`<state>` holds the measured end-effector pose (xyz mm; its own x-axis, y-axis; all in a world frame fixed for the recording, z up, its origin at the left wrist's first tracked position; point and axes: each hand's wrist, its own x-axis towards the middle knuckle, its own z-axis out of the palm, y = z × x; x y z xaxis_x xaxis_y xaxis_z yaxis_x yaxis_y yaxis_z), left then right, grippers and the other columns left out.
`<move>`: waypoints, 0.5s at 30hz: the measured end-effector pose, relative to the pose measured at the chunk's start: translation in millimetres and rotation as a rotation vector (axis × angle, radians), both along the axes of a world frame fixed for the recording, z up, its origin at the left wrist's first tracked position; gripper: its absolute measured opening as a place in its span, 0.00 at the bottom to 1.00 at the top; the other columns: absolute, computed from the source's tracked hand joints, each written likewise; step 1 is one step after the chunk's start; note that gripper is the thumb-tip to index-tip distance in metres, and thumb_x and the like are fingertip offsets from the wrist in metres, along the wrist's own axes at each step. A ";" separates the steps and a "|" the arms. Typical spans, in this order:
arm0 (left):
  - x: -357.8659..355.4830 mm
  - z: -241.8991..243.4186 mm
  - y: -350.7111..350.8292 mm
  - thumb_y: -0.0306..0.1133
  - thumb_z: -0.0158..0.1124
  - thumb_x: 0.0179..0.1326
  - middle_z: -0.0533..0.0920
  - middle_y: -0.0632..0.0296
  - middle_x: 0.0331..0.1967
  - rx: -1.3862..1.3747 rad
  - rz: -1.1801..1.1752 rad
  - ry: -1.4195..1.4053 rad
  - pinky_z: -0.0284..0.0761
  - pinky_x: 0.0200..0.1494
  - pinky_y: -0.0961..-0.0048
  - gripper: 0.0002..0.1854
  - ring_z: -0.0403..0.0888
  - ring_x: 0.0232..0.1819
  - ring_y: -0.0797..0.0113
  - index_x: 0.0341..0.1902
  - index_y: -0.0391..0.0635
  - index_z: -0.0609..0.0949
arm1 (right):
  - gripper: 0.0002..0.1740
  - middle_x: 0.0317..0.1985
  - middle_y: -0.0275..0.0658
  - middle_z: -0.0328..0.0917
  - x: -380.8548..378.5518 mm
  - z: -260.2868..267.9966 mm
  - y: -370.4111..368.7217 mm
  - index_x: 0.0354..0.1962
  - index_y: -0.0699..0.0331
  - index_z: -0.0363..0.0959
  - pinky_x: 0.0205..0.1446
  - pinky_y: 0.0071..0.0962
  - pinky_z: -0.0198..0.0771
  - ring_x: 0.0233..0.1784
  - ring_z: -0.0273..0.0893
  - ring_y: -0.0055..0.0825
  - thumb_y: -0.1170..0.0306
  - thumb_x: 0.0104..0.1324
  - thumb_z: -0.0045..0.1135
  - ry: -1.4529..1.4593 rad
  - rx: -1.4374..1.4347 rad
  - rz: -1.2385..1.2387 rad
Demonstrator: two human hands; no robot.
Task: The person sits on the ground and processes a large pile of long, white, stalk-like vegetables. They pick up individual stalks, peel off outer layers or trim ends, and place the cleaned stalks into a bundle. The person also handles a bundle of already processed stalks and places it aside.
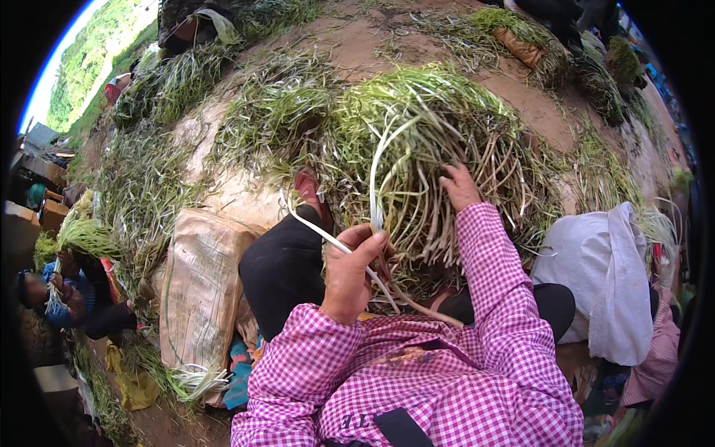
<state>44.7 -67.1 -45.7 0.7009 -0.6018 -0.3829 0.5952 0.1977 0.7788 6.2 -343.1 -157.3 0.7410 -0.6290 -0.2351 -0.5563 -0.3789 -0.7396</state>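
Observation:
My left hand is closed around a few leafy plant stalks. One long white stem rises upright from its fingers, and another white stalk slants across behind the thumb. Brownish lower ends hang below the hand, toward my lap. My right hand reaches out to a large heap of green-leaved stalks on the ground before me. Its fingers are spread at the heap's near right part, touching or just over the brownish stems, with no stalk plainly held.
A tan woven sack lies left of my knee; peeled white stalks lie at its near end. On the right is a white sack. At far left a person holds a bunch of stalks. More plant heaps cover the ground.

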 end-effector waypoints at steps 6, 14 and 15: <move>4.8 -28.1 12.5 0.29 0.58 0.62 0.81 0.60 0.28 -0.020 0.005 -0.010 0.75 0.24 0.79 0.09 0.81 0.27 0.70 0.42 0.38 0.76 | 0.23 0.54 0.47 0.68 -9.4 61.3 95.2 0.54 0.68 0.67 0.60 0.31 0.66 0.55 0.69 0.35 0.61 0.67 0.50 -0.026 0.082 0.205; 6.0 -31.2 20.5 0.33 0.56 0.64 0.82 0.61 0.37 0.200 0.012 -0.290 0.77 0.33 0.78 0.14 0.78 0.38 0.75 0.46 0.35 0.78 | 0.03 0.26 0.30 0.75 -19.0 81.3 147.1 0.32 0.68 0.75 0.32 0.16 0.66 0.26 0.70 0.14 0.76 0.61 0.57 -0.578 0.641 0.101; 14.5 -34.7 25.3 0.35 0.57 0.64 0.82 0.62 0.40 0.237 0.041 -0.367 0.74 0.38 0.79 0.17 0.78 0.40 0.76 0.52 0.36 0.77 | 0.03 0.25 0.30 0.74 -20.8 86.1 148.1 0.32 0.69 0.74 0.30 0.16 0.66 0.26 0.70 0.14 0.76 0.61 0.57 -0.542 0.593 0.118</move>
<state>59.2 -41.9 -80.5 0.8376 -0.4964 -0.2279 0.2659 0.0060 0.9640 -14.7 -195.0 -71.1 0.9010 -0.4234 -0.0941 -0.0439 0.1267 -0.9910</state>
